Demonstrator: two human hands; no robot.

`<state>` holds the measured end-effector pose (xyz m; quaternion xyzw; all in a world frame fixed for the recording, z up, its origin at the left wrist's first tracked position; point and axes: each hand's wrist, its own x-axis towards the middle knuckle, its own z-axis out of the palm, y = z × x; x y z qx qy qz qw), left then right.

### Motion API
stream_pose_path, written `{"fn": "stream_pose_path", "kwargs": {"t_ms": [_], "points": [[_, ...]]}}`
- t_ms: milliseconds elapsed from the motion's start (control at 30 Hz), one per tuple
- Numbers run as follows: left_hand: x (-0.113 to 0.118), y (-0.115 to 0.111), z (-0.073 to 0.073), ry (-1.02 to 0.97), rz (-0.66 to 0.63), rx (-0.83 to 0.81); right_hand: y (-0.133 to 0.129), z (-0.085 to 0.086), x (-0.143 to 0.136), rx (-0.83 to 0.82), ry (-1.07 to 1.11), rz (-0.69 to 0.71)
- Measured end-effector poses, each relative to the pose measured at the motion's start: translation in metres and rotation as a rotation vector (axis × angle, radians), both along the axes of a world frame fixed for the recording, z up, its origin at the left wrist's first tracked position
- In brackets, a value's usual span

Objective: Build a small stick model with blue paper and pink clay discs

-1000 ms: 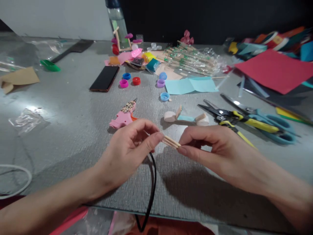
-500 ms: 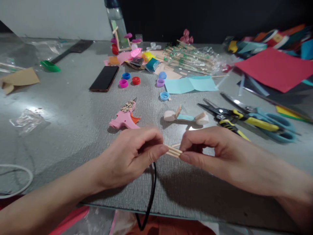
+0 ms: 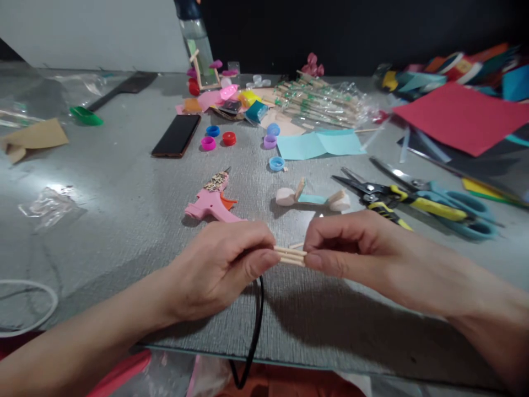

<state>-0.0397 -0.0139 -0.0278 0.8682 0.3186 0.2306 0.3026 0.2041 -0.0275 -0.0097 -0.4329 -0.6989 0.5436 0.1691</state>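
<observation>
Spanning the near side of the table (image 3: 136, 237), the left hand (image 3: 225, 264) and right hand (image 3: 359, 259) pinch opposite ends of the short wooden sticks (image 3: 290, 256), fingertips closed on them; a pink glue gun (image 3: 210, 201) lies just beyond the left hand; yellow-handled pliers (image 3: 388, 196) lie beyond the right; farther back rest a phone (image 3: 177, 135) and light-blue paper (image 3: 321, 144).

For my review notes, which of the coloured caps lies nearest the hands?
The light blue cap, just in front of the purple cap. It is closest to the left hand and right hand; the other coloured caps all lie farther back.
</observation>
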Motion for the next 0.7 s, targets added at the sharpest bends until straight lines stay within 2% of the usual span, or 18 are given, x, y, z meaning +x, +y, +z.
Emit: {"fn": "stream_pose_path", "kwargs": {"t_ms": [133,267,333,533,700], "points": [[-0.0031,0.0005,-0.0029,-0.004,0.036,0.037,-0.0005,0.0034,0.0017,0.027,-0.040,-0.005],[-0.0049,0.0011,-0.0033,-0.003,-0.039,0.254,-0.0005,0.0061,0.0018,0.001,-0.034,0.024],[-0.0042,0.0009,-0.0026,-0.022,-0.066,0.280,-0.0002,0.0066,0.0016,-0.006,-0.015,0.035],[0.0026,-0.0024,-0.0039,-0.143,0.007,0.015,0.0005,0.0054,-0.0002,-0.003,-0.014,0.036],[0.0041,-0.0042,-0.0046,-0.174,0.058,-0.054,0.0012,0.0031,-0.0004,0.015,-0.010,0.036]]}}
